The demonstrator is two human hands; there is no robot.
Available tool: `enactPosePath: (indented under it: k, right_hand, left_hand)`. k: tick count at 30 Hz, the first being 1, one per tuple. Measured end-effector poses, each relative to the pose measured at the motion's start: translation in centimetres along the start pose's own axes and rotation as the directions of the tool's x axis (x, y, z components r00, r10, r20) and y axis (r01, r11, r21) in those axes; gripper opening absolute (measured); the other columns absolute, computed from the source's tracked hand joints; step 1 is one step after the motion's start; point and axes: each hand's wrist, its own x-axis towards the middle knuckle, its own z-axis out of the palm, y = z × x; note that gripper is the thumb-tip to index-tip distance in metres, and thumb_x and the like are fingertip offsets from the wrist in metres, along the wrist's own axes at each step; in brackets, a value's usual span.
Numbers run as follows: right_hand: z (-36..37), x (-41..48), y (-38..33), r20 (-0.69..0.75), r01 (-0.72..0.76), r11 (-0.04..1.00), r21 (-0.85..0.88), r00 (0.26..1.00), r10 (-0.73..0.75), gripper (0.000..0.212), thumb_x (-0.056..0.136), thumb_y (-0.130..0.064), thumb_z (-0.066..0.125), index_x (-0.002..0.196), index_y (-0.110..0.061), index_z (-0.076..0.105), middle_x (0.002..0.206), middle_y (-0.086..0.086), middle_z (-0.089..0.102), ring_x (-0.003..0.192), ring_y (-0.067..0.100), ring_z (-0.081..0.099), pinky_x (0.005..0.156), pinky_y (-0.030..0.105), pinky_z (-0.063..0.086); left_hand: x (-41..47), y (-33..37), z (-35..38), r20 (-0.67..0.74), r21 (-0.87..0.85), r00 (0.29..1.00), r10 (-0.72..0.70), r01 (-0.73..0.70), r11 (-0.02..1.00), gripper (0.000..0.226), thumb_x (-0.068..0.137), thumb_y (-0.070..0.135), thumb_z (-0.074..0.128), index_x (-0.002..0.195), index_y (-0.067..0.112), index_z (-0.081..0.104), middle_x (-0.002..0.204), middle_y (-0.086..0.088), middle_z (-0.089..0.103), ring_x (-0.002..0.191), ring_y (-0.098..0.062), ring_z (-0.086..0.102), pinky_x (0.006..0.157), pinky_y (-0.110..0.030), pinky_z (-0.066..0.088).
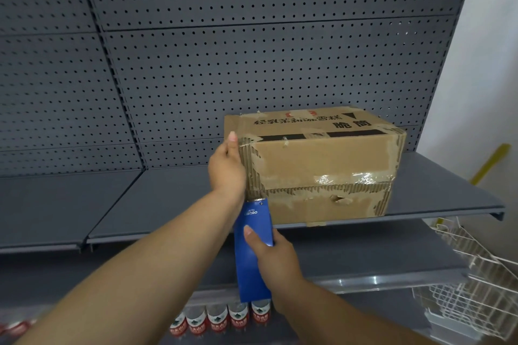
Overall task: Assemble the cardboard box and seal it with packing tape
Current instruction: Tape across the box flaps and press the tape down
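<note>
A worn brown cardboard box (322, 159) with black printed characters sits closed on a dark grey shelf (168, 199). Old clear tape and torn paper run along its seams. My left hand (227, 168) presses flat against the box's left end, thumb up at the top corner. My right hand (273, 255) grips a blue tape dispenser (252, 246). The dispenser's toothed front edge touches the lower left corner of the box, just under my left wrist.
A grey pegboard wall (252, 50) backs the shelves. Below, a lower shelf holds several red-and-white labelled bottles (218, 319). White wire baskets (476, 274) stand at the lower right. A yellow handle (490, 162) leans by the white wall on the right.
</note>
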Motion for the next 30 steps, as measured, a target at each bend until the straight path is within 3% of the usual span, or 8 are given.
enactPosePath:
  k: [8, 13, 17, 21, 24, 26, 28, 30]
  right_hand:
    - [0.1, 0.8, 0.3, 0.020, -0.006, 1.000, -0.008, 1.000, 0.006, 0.047, 0.082, -0.047, 0.063, 0.123, -0.025, 0.056, 0.110, -0.001, 0.067, 0.099, 0.020, 0.063, 0.092, 0.040, 0.051]
    - [-0.2, 1.4, 0.1, 0.015, 0.010, 1.000, 0.011, 1.000, -0.010, 0.046, 0.082, -0.045, 0.064, 0.123, -0.025, 0.057, 0.107, -0.003, 0.068, 0.097, 0.016, 0.064, 0.088, 0.034, 0.052]
    - [0.0, 1.7, -0.1, 0.007, 0.009, 0.999, 0.035, 1.000, -0.009, 0.048, 0.082, -0.046, 0.064, 0.124, -0.025, 0.057, 0.108, -0.004, 0.068, 0.097, 0.015, 0.064, 0.080, 0.028, 0.050]
    - [0.3, 1.8, -0.2, 0.000, -0.013, 0.999, 0.039, 1.000, 0.013, 0.048, 0.081, -0.047, 0.064, 0.123, -0.024, 0.058, 0.108, -0.002, 0.068, 0.097, 0.018, 0.064, 0.082, 0.032, 0.052]
    - [0.4, 1.5, -0.1, -0.001, -0.018, 0.999, 0.027, 1.000, 0.018, 0.049, 0.082, -0.047, 0.064, 0.124, -0.024, 0.057, 0.108, -0.002, 0.067, 0.095, 0.017, 0.064, 0.074, 0.027, 0.049]
    - [0.3, 1.4, -0.1, -0.006, -0.010, 0.999, 0.030, 1.000, 0.010, 0.048, 0.083, -0.046, 0.063, 0.126, -0.024, 0.057, 0.108, -0.003, 0.067, 0.093, 0.015, 0.063, 0.069, 0.024, 0.047]
    - [0.4, 1.3, -0.1, -0.006, -0.004, 0.999, 0.032, 1.000, 0.004, 0.049, 0.083, -0.045, 0.063, 0.126, -0.024, 0.056, 0.109, -0.003, 0.067, 0.094, 0.015, 0.063, 0.069, 0.024, 0.046]
    - [0.6, 1.3, -0.1, -0.011, 0.003, 1.000, 0.025, 1.000, -0.003, 0.050, 0.083, -0.046, 0.063, 0.128, -0.024, 0.055, 0.111, -0.003, 0.066, 0.096, 0.015, 0.062, 0.070, 0.023, 0.046]
  left_hand:
    - [-0.2, 0.3, 1.9, 0.086, -0.134, 0.935, -0.344, 0.353, 0.926, 0.077, 0.086, 0.070, 0.015, 0.135, 0.019, 0.046, 0.134, -0.007, 0.054, 0.124, -0.027, 0.048, 0.107, -0.046, 0.036]
    - [1.2, 0.4, 1.7, 0.254, -0.131, 0.903, -0.347, 0.388, 0.912, 0.073, 0.083, 0.074, 0.021, 0.129, 0.028, 0.053, 0.119, -0.009, 0.065, 0.105, -0.029, 0.063, 0.087, -0.048, 0.053]
    - [1.8, 0.7, 1.5, 0.327, -0.103, 0.860, -0.391, 0.444, 0.890, 0.073, 0.086, 0.069, 0.027, 0.107, 0.013, 0.068, 0.107, -0.016, 0.070, 0.099, -0.037, 0.066, 0.087, -0.055, 0.052]
    - [1.6, 1.4, 0.6, 0.414, -0.039, 0.808, -0.419, 0.476, 0.879, 0.072, 0.087, 0.068, 0.026, 0.130, 0.017, 0.054, 0.128, -0.015, 0.060, 0.112, -0.033, 0.061, 0.083, -0.046, 0.055]
    - [0.9, 1.2, 0.1, 0.169, -0.012, 0.943, -0.286, 0.292, 0.956, 0.058, 0.094, 0.057, 0.021, 0.147, 0.033, 0.022, 0.152, -0.001, 0.032, 0.137, -0.023, 0.033, 0.108, -0.042, 0.033]
    - [0.0, 0.9, -0.4, 0.076, 0.027, 0.997, 0.017, -0.019, 0.999, 0.054, 0.097, 0.051, 0.017, 0.148, 0.034, 0.016, 0.157, 0.005, 0.015, 0.143, -0.011, 0.014, 0.116, -0.034, 0.014]
    - [-0.7, 0.8, -0.8, 0.190, 0.108, 0.926, 0.328, -0.351, 0.930, 0.050, 0.098, 0.045, 0.016, 0.146, 0.038, 0.011, 0.158, 0.009, 0.000, 0.138, 0.005, 0.000, 0.110, -0.020, 0.007]
    - [-0.8, 0.4, -0.9, 0.437, 0.213, 0.786, 0.438, -0.563, 0.798, 0.050, 0.094, 0.048, 0.024, 0.141, 0.048, 0.007, 0.154, 0.015, -0.016, 0.137, 0.004, -0.011, 0.108, -0.023, 0.005]
